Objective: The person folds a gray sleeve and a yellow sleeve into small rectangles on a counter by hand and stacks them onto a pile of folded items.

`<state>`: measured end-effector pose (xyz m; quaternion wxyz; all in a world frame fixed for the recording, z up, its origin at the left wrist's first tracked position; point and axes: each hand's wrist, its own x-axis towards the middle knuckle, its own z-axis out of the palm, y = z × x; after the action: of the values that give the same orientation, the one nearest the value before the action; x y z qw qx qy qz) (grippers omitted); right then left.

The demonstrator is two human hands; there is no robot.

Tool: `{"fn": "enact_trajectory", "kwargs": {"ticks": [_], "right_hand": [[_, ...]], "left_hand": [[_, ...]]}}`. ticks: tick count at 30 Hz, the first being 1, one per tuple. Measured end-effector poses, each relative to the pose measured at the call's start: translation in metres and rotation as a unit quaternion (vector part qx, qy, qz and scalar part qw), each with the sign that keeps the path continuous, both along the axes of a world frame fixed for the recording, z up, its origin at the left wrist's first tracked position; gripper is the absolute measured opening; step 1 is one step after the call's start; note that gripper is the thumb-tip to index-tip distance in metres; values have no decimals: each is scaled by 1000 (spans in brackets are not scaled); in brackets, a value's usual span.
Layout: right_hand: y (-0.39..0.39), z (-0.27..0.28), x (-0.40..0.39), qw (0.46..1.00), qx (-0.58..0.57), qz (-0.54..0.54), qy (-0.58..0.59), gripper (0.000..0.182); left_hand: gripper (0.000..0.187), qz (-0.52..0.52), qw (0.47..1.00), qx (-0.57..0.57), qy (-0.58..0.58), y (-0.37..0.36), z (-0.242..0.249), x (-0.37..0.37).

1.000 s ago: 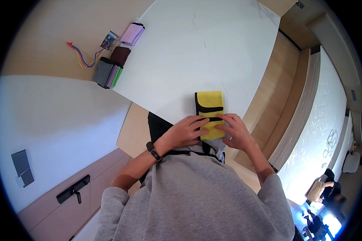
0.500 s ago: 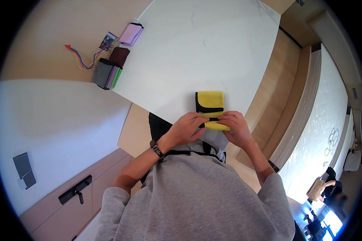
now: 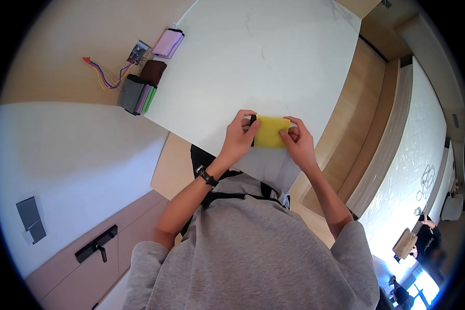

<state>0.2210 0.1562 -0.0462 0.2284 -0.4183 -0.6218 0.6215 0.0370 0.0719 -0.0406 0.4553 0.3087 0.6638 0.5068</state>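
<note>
A folded yellow cloth (image 3: pixel 272 132) with black edging lies at the near edge of the white table, its black trim showing along the left side. My left hand (image 3: pixel 239 134) pinches its left side, with the thumb on top and the fingers reaching round the far corner. On the right side, my right hand (image 3: pixel 297 140) grips the cloth between thumb and curled fingers. Whatever is beneath the cloth is hidden.
Along the white table's (image 3: pixel 294 62) left edge stand folded cloths: a pink one (image 3: pixel 168 43), a dark brown one (image 3: pixel 153 73) and a grey one (image 3: pixel 132 94) beside purple and green ones. Coloured cables (image 3: pixel 108 82) hang nearby. A person (image 3: pixel 428 243) holds a cardboard box far right.
The near part of the yellow cloth has been folded over the far part, making one compact rectangle. Both hands have moved away from my body and now hold its sides.
</note>
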Motion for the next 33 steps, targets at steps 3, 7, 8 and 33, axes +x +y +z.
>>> {"fn": "enact_trajectory", "kwargs": {"ticks": [3,7,8,33], "right_hand": [[-1,2,-4,999,-22,-25,-21,33],[-1,4,-4,998,-9,-43,-39,31],[-1,4,-4,998,-10,-43,-39,31],[-7,-5,-20,971,140,-161,-112,21]], "left_hand": [[26,0,1000,-26,-7,1,2,-2],[29,21,999,-8,33,1,0,1],[27,25,999,0,38,0,-2,0],[19,-19,979,34,201,4,-16,-9]]}}
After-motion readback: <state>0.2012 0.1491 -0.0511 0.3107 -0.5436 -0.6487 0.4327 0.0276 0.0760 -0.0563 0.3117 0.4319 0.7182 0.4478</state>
